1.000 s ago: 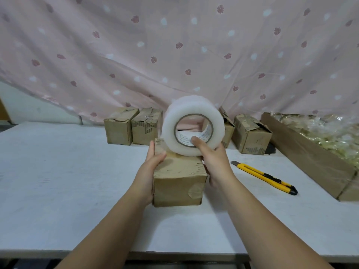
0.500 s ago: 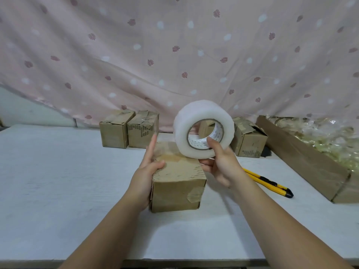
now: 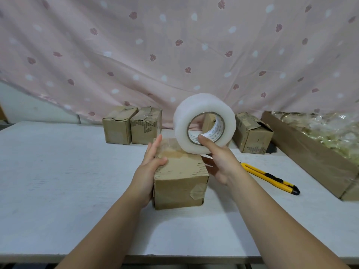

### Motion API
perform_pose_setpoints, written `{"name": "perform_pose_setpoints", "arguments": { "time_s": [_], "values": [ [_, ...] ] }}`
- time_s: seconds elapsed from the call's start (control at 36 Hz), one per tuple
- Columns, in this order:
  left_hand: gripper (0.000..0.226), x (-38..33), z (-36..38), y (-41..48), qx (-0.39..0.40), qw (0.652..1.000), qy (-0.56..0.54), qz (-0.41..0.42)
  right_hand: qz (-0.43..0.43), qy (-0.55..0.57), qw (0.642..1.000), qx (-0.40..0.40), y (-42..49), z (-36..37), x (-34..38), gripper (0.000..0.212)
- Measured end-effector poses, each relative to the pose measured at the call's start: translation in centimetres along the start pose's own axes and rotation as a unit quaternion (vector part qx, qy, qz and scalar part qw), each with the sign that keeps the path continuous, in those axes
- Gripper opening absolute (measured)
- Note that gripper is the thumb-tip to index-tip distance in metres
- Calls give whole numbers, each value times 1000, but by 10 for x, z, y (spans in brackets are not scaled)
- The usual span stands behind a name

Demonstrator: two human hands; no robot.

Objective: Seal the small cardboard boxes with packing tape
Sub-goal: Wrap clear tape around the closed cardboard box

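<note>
White table (image 3: 58, 181) before a pink curtain (image 3: 136, 55) carries at its middle 1 small cardboard box (image 3: 180, 183), the left hand (image 3: 149, 169) resting with straight fingers against its left side, while the right hand (image 3: 221, 162) grips the tape roll (image 3: 204, 123) at the box's far right corner, 1 finger inside the core.

Nothing reads clearly: the grey print inside the translucent white tape roll's (image 3: 204, 105) core, beside the right hand's (image 3: 223, 162) thumb, is perhaps lettering.

Matt cardboard box (image 3: 180, 183) (torn); glossy plastic tape (image 3: 204, 123).
</note>
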State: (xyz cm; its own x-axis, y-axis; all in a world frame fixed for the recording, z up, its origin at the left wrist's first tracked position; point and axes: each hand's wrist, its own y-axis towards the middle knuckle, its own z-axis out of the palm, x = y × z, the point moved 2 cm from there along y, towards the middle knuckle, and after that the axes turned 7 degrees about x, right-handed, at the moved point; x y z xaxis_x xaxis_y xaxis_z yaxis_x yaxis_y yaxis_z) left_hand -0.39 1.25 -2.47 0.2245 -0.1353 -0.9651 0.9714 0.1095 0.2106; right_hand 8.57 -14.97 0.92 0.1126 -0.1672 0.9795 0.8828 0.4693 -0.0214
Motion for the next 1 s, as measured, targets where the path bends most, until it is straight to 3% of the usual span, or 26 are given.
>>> {"name": "perform_pose_setpoints", "arguments": {
  "time_s": [0.11,0.19,0.33,0.44,0.67,0.83,1.0],
  "values": [
    [52,-6,5,-2,-12,999,37,28,-32,-35,999,-18,1,-7,7,13],
    [54,-9,4,-2,-20,995,94,40,-64,-49,997,1,-2,-10,12,6],
    [71,-9,-2,0,-19,988,153,19,-66,-41,996,45,-5,-13,13,12],
    [61,-13,2,-2,-7,990,137,29,-45,24,998,30,-5,-19,8,21],
    [57,-7,-6,2,-28,986,162,21,-40,116,992,-25,-2,-30,2,8],
    [54,-6,-11,4,-30,969,244,9,-45,108,990,-79,-1,-46,0,37],
    [62,-6,-10,4,-23,970,243,-5,-5,91,991,-102,-6,-67,-14,43]
  ]
}}
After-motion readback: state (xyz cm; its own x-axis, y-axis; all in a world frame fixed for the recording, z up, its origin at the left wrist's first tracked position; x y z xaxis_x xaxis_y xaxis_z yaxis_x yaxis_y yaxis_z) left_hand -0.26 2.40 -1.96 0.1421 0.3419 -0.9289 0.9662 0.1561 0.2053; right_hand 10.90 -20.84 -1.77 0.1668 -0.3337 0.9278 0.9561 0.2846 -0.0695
